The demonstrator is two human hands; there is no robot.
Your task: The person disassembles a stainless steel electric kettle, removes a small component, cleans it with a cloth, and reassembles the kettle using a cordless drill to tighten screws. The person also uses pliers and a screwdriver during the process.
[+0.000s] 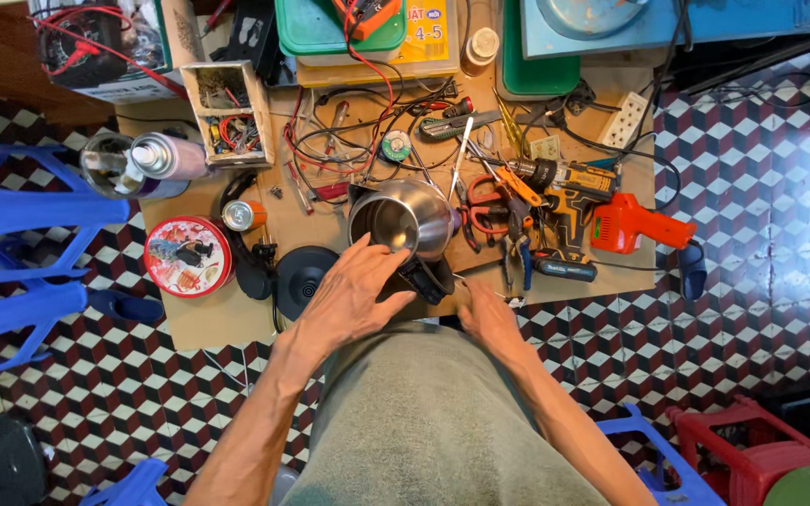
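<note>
1. the person sits over a low board (236,328) laid on a checkered tile floor (752,281), both bare arms reaching forward.
2. a steel kettle (403,217) lies tipped on its side near the middle of the board, its open mouth turned toward the person, its black handle (427,276) at the near side.
3. the left hand (353,295) rests with fingers spread, the fingertips touching the kettle's rim and the palm just beside the handle; it lies flat against the kettle rather than closed around it.
4. the right hand (487,317) is flat on the near edge of the board, just right of the handle; the fingers are loosely together and pinch nothing that can be seen.
5. a black round kettle base (304,279) sits just left of the left hand, touching the board.
6. a round red tin (187,256) lies further left, with a small can (244,215) near it.
7. to the right of the kettle are red-handled scissors (485,211), a yellow and black drill (569,201) and an orange power tool (635,225).
8. loose red and black wires (349,131) and small hand tools are scattered behind the kettle.
9. a blue plastic stool (21,253) stands at the left; a red stool (752,450) at the lower right.
</note>
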